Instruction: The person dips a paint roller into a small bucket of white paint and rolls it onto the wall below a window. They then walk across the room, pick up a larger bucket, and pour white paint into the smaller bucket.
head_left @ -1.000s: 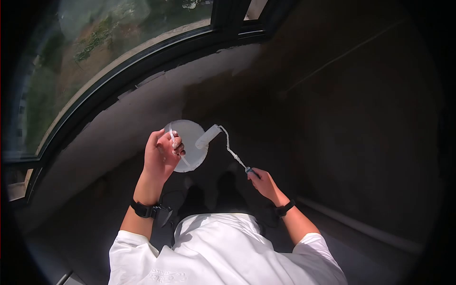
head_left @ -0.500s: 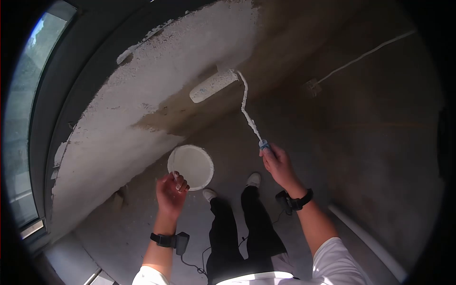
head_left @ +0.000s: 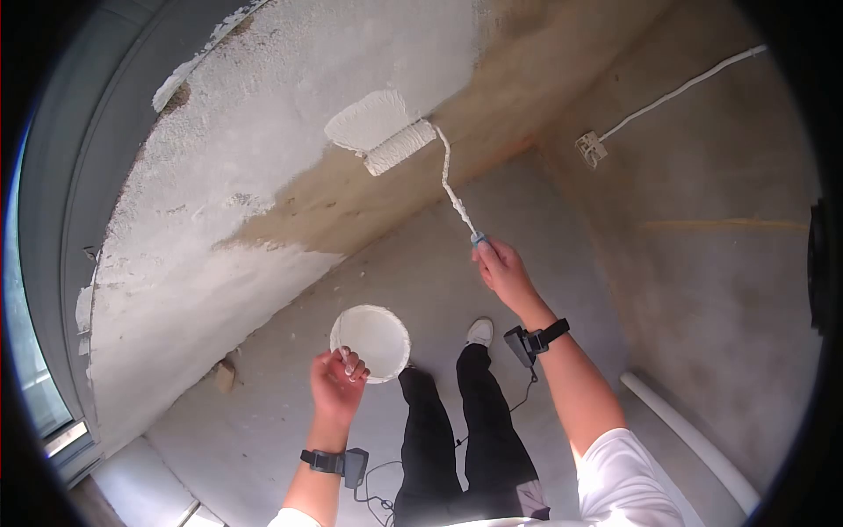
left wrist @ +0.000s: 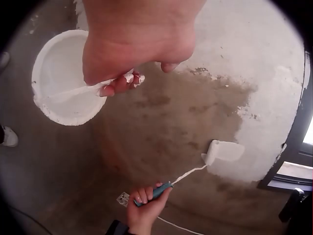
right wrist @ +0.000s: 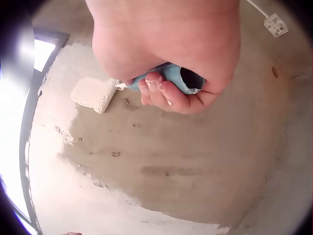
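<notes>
My right hand [head_left: 509, 283] grips the blue handle [left wrist: 155, 193] of a paint roller. The white-coated roller [head_left: 399, 147] lies against the wall at the lower edge of a fresh white patch [head_left: 373, 119]. In the right wrist view my fingers curl round the handle [right wrist: 171, 78], with the roller [right wrist: 105, 98] to the left. My left hand [head_left: 339, 383] holds the thin handle of a white bucket [head_left: 404, 338] with curled, paint-marked fingers. The bucket [left wrist: 68, 115] hangs from that handle in the left wrist view, with white paint inside.
A window frame [head_left: 61, 237] borders the wall at the left. A socket with a white cable [head_left: 591, 149] is on the right wall. A long pale pipe [head_left: 689, 439] lies low at the right. My shoe [head_left: 480, 331] stands on the floor near the bucket.
The head view has tilted onto the wall. The roller has moved from over the bucket to the wall, where a white patch now shows. The left hand keeps hold of the bucket.
</notes>
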Demonstrator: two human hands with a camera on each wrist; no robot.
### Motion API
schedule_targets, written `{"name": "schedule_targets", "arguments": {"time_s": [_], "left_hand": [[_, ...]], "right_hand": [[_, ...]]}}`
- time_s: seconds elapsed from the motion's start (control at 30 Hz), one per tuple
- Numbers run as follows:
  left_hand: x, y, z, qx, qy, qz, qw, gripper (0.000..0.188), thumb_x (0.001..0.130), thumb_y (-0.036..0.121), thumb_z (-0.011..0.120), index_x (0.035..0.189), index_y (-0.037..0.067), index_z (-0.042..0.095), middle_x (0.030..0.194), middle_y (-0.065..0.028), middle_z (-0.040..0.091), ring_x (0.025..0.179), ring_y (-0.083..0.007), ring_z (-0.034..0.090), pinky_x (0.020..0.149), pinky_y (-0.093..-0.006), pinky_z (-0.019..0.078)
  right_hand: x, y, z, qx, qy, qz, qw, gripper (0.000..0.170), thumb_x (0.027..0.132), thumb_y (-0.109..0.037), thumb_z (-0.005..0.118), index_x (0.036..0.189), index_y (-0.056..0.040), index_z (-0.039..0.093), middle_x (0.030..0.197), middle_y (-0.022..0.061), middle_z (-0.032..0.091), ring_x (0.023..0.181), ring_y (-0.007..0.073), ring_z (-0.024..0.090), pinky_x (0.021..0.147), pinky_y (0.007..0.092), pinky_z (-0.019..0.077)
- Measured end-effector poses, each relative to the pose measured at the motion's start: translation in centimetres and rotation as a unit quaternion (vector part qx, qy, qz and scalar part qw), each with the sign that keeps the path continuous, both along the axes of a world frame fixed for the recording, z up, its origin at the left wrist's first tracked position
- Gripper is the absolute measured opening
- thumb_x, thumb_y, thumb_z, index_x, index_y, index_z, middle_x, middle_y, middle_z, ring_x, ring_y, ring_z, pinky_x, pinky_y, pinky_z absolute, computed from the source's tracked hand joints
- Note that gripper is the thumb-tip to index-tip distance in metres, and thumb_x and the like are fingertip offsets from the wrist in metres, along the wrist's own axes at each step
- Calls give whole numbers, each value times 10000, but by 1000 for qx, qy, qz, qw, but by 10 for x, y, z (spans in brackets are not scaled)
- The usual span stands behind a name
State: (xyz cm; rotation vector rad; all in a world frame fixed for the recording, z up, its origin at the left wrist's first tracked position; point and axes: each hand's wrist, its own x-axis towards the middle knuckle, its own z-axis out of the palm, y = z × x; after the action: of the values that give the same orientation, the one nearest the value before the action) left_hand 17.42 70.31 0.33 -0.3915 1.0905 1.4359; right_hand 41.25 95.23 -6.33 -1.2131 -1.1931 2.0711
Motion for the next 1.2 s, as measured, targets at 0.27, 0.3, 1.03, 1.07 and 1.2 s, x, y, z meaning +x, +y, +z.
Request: {"name": "schedule_targets", "arguments": {"time_s": [0.27, 0.3, 1.03, 1.07, 1.2], "left_hand": [[-5, -12, -7, 16, 24, -13, 999, 248, 930, 345, 498, 883, 106, 545, 652, 10, 437, 617, -125, 409, 694, -300, 384], [-5, -12, -5, 18, 22, -10, 1000, 247, 932, 343, 497, 884, 106, 545, 651, 10, 436, 617, -124, 409, 693, -299, 384], [-6, -39, -1, 36, 8, -8, 999, 282, 943, 368, 462, 879, 102, 531, 654, 11, 429, 620, -133, 416, 718, -325, 404], [-9, -44, 1, 34, 5, -10, 999, 282, 942, 369, 463, 879, 102, 531, 655, 11, 429, 620, -133, 416, 718, -326, 405], [-11, -45, 4, 37, 16, 2, 999, 269, 940, 360, 468, 879, 106, 533, 654, 11, 431, 616, -129, 413, 712, -319, 398]], "right_hand": [[7, 0, 23, 18, -9, 2, 1000, 308, 1067, -333, 444, 891, -95, 529, 579, -62, 377, 451, 28, 299, 416, 214, 239], [6, 0, 34, 28, 1, 0, 1000, 308, 1067, -334, 442, 895, -94, 531, 578, -62, 378, 452, 28, 300, 417, 213, 239], [8, -3, -21, 22, -5, -17, 1000, 333, 1060, -383, 446, 893, -107, 526, 580, -59, 382, 445, 38, 304, 406, 226, 237], [9, -8, -16, 24, -15, -18, 999, 327, 1061, -373, 446, 895, -104, 527, 580, -59, 382, 445, 38, 304, 406, 226, 238], [7, -14, 20, 47, 7, -40, 998, 282, 1055, -280, 483, 859, -83, 534, 577, -72, 369, 455, 25, 296, 403, 224, 220]]}}
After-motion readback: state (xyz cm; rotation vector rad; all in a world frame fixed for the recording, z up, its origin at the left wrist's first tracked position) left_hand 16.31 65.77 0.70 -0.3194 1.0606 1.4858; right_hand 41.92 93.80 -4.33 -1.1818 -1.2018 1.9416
